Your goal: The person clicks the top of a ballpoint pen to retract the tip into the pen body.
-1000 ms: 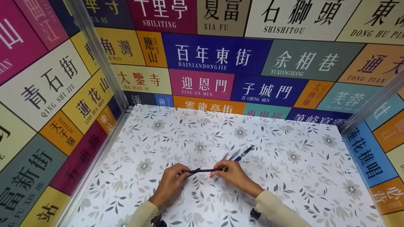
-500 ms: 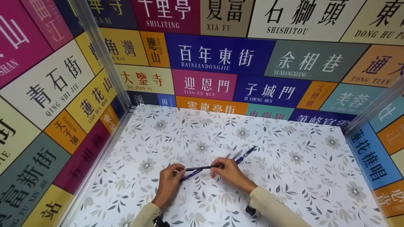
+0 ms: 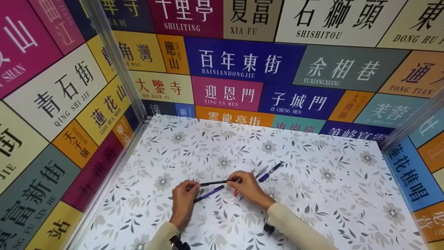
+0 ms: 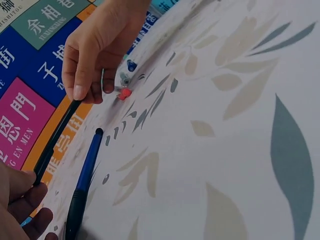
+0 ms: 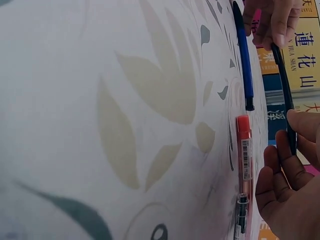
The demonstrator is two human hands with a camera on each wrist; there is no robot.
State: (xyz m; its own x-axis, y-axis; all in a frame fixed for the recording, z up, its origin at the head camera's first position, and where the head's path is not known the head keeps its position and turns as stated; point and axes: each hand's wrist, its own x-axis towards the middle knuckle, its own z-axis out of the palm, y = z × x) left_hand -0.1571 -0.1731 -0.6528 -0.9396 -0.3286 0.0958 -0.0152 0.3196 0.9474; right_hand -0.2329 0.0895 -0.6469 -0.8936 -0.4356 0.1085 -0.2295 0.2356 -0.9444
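Note:
A slim black pen (image 3: 213, 183) is stretched between both hands, held above the flowered table. My left hand (image 3: 184, 201) pinches its left end, where a clip shows in the left wrist view. The other end sits between the thumb and fingers of my right hand (image 3: 248, 185). Just below it, a blue pen with a dark grip (image 4: 84, 182) lies on the table, its grip end beside my left hand. Partly behind the right hand lies a red-capped pen (image 5: 243, 150), with a clear pen with a dark cap (image 5: 242, 215) beside it.
Farther right lies another blue pen (image 3: 269, 172), slanting away. White floral cloth (image 3: 312, 208) covers the table. Colourful sign-printed panels (image 3: 242, 59) rise at the back and both sides, with clear corner strips (image 3: 121, 69).
Both hands have moved slightly left and away from the body with the black pen. The pen, which overlapped the blue pen before, now shows apart from it. The head view has shifted a little.

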